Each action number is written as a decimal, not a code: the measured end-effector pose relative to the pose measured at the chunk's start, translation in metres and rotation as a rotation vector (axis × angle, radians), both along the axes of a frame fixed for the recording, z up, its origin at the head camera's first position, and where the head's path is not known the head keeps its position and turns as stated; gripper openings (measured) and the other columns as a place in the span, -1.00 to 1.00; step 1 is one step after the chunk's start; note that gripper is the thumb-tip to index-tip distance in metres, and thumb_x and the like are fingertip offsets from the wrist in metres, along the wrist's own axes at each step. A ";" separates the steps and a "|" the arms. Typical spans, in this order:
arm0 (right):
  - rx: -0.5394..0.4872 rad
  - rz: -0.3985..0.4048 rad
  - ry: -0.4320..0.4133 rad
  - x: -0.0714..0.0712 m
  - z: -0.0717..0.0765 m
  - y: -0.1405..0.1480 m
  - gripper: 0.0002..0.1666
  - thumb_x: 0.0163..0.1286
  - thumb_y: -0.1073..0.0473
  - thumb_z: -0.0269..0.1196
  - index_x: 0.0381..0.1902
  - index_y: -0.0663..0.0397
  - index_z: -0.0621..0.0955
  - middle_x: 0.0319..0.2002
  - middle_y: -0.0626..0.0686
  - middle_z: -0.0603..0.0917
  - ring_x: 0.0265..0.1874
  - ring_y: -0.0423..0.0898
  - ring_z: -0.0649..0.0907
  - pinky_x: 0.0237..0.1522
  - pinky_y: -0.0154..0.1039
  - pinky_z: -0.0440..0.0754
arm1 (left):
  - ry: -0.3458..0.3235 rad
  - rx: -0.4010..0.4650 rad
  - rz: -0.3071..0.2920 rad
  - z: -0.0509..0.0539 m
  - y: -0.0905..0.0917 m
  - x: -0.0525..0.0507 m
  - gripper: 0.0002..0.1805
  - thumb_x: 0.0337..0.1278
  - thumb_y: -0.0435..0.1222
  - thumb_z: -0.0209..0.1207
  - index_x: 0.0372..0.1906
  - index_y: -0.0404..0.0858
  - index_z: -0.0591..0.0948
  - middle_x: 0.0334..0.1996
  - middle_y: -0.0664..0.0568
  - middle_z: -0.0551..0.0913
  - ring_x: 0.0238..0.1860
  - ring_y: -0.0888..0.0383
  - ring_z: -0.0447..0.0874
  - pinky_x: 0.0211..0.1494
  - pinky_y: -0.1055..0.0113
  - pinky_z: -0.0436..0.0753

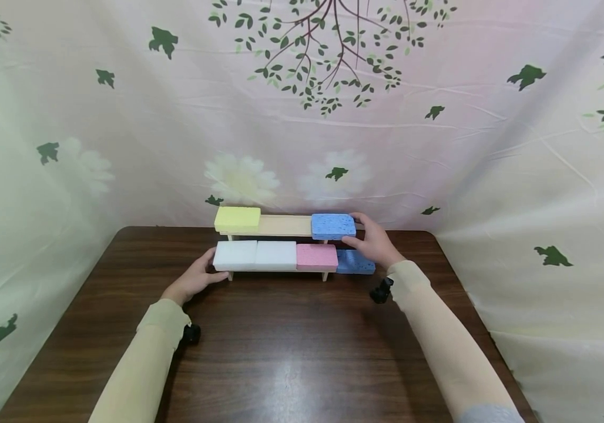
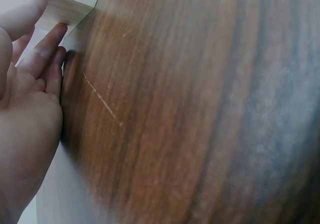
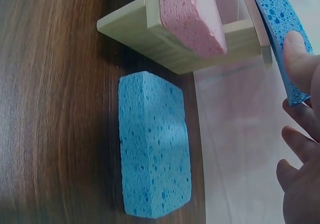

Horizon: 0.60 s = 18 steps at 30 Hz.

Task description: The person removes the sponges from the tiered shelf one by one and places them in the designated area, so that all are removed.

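Observation:
A two-tier pale wooden rack [image 1: 285, 225] stands near the table's back edge. On its upper tier lie a yellow sponge [image 1: 237, 220] at the left and a blue sponge [image 1: 333, 226] at the right end. My right hand [image 1: 378, 242] pinches that blue sponge, thumb on its near side, also seen in the right wrist view [image 3: 300, 79]. The lower tier holds two white sponges [image 1: 235, 256] [image 1: 276, 256] and a pink sponge [image 1: 316, 257]. My left hand [image 1: 194, 278] holds the lower tier's left end, its fingers beside the left white sponge; the left wrist view shows fingers under the wood [image 2: 75, 4].
A second blue sponge [image 3: 154, 144] lies on the dark wooden table [image 1: 281, 341], just right of the rack's lower tier. Behind the table hangs a pale cloth [image 1: 164, 129] printed with leaves and flowers, which also runs along both sides.

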State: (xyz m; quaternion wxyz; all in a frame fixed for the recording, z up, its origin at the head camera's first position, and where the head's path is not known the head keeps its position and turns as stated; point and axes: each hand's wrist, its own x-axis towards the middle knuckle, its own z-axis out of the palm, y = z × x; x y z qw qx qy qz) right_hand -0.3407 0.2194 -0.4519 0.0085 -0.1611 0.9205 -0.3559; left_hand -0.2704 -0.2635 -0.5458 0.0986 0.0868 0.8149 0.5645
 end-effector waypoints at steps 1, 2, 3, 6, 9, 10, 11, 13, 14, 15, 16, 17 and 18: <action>-0.001 -0.001 -0.003 0.000 0.000 0.001 -0.10 0.50 -0.05 0.37 0.62 0.06 0.25 0.54 0.24 0.37 0.50 0.28 0.38 0.39 0.31 0.43 | -0.004 0.001 0.002 0.000 0.000 0.000 -0.01 0.36 -0.33 0.37 0.70 -0.25 0.03 0.55 -0.34 0.28 0.55 -0.31 0.19 0.56 -0.33 0.12; 0.000 -0.003 -0.006 0.001 0.000 0.003 -0.10 0.51 -0.05 0.37 0.62 0.05 0.24 0.55 0.23 0.36 0.50 0.27 0.38 0.39 0.30 0.43 | -0.005 -0.002 0.002 0.000 0.000 0.000 -0.01 0.36 -0.33 0.37 0.70 -0.26 0.03 0.55 -0.35 0.28 0.55 -0.31 0.19 0.56 -0.34 0.12; -0.001 -0.004 -0.006 0.001 0.001 0.004 -0.10 0.51 -0.04 0.37 0.62 0.06 0.24 0.55 0.24 0.36 0.51 0.28 0.37 0.39 0.30 0.43 | -0.008 -0.002 0.004 0.000 0.000 0.000 -0.02 0.36 -0.33 0.37 0.70 -0.25 0.04 0.55 -0.35 0.28 0.54 -0.31 0.20 0.56 -0.34 0.12; 0.002 -0.008 -0.004 0.002 0.001 0.008 -0.11 0.52 -0.02 0.36 0.63 0.07 0.23 0.56 0.23 0.35 0.51 0.26 0.36 0.40 0.30 0.42 | -0.007 -0.009 -0.001 -0.001 0.001 0.000 -0.01 0.36 -0.32 0.37 0.70 -0.25 0.03 0.54 -0.34 0.29 0.54 -0.30 0.20 0.56 -0.33 0.12; 0.000 -0.014 -0.005 0.003 0.002 0.011 -0.10 0.52 0.00 0.37 0.63 0.08 0.23 0.55 0.24 0.35 0.52 0.26 0.36 0.41 0.30 0.41 | -0.011 -0.004 0.005 0.000 0.001 0.000 -0.01 0.35 -0.32 0.38 0.69 -0.25 0.04 0.54 -0.33 0.30 0.53 -0.29 0.22 0.56 -0.33 0.13; 0.000 -0.014 -0.006 0.003 0.002 0.012 -0.10 0.52 0.00 0.36 0.63 0.08 0.22 0.55 0.24 0.35 0.52 0.26 0.36 0.41 0.31 0.40 | -0.009 -0.005 0.002 0.000 0.001 0.000 -0.01 0.36 -0.32 0.37 0.69 -0.25 0.04 0.54 -0.34 0.30 0.53 -0.29 0.22 0.56 -0.32 0.13; -0.005 -0.016 -0.008 0.003 0.002 0.013 -0.10 0.52 0.01 0.36 0.63 0.09 0.22 0.55 0.25 0.36 0.51 0.27 0.36 0.41 0.31 0.40 | -0.009 -0.003 0.002 0.000 0.001 0.000 -0.01 0.36 -0.32 0.37 0.69 -0.26 0.04 0.54 -0.34 0.30 0.53 -0.29 0.22 0.56 -0.32 0.14; -0.011 -0.020 -0.009 0.004 0.002 0.014 -0.10 0.52 0.02 0.37 0.63 0.09 0.23 0.55 0.25 0.36 0.51 0.27 0.37 0.41 0.31 0.40 | -0.009 0.002 0.002 0.000 0.001 0.000 -0.01 0.36 -0.32 0.37 0.70 -0.26 0.03 0.54 -0.34 0.30 0.52 -0.30 0.23 0.55 -0.32 0.15; -0.015 -0.022 -0.008 0.004 0.002 0.015 -0.11 0.51 0.02 0.37 0.62 0.09 0.23 0.54 0.24 0.36 0.51 0.27 0.37 0.40 0.31 0.41 | -0.009 0.005 0.003 0.000 0.001 0.001 -0.01 0.36 -0.32 0.37 0.70 -0.26 0.03 0.53 -0.35 0.30 0.52 -0.30 0.23 0.55 -0.32 0.15; -0.016 -0.022 -0.008 0.004 0.002 0.016 -0.11 0.51 0.03 0.37 0.62 0.09 0.24 0.55 0.24 0.36 0.51 0.27 0.37 0.40 0.31 0.41 | -0.009 0.009 0.002 0.001 0.001 0.001 0.00 0.35 -0.33 0.37 0.70 -0.26 0.02 0.53 -0.35 0.30 0.52 -0.30 0.23 0.55 -0.32 0.15; -0.018 -0.023 -0.007 0.004 0.002 0.017 -0.12 0.51 0.03 0.37 0.62 0.09 0.24 0.54 0.24 0.37 0.51 0.27 0.37 0.40 0.31 0.41 | -0.009 0.013 0.000 0.001 0.001 0.001 0.00 0.35 -0.33 0.37 0.70 -0.26 0.02 0.53 -0.35 0.30 0.52 -0.31 0.23 0.54 -0.31 0.16; -0.021 -0.028 -0.006 0.004 0.002 0.018 -0.12 0.51 0.03 0.38 0.62 0.08 0.25 0.54 0.23 0.37 0.51 0.26 0.38 0.41 0.30 0.41 | -0.009 0.015 -0.001 0.001 0.001 0.001 0.01 0.35 -0.33 0.37 0.70 -0.27 0.01 0.53 -0.36 0.30 0.52 -0.31 0.23 0.54 -0.31 0.16; -0.022 -0.031 -0.004 0.004 0.002 0.018 -0.13 0.50 0.04 0.38 0.61 0.08 0.25 0.54 0.23 0.38 0.51 0.26 0.38 0.41 0.30 0.41 | -0.010 0.018 0.000 0.002 0.001 0.002 0.01 0.35 -0.33 0.37 0.70 -0.27 0.01 0.53 -0.36 0.30 0.52 -0.31 0.23 0.54 -0.31 0.17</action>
